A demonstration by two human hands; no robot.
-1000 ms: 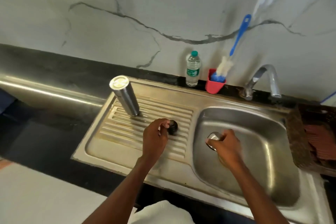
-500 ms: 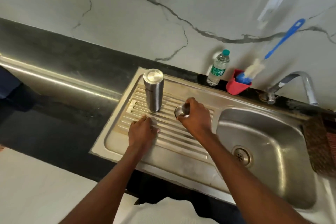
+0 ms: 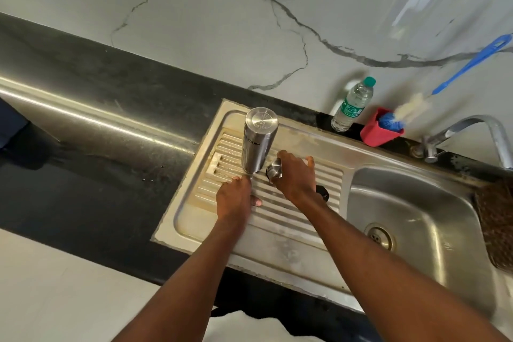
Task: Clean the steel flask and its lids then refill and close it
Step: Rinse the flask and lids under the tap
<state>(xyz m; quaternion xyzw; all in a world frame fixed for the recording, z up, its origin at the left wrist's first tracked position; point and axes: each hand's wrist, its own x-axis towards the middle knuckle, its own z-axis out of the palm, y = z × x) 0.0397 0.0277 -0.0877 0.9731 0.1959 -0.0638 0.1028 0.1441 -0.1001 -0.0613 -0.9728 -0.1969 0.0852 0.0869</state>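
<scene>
The flask (image 3: 258, 141) is brushed silver steel with small dark lettering on its side. The steel lid (image 3: 274, 170) is the same silver; the other lid (image 3: 322, 192) is glossy black. The draining board (image 3: 305, 175) is pale steel, ribbed in parallel lines, stained yellowish-brown at its edges. The worktop (image 3: 111, 153) is black. The wall (image 3: 222, 22) is white with grey marble veins. The plastic bottle (image 3: 352, 105) is clear with a green cap and green label. The holder (image 3: 374, 130) is red; the brush (image 3: 455, 75) has a blue handle and whitish bristles.

Head view, high, tilted, facing sink (image 3: 416, 203)
</scene>
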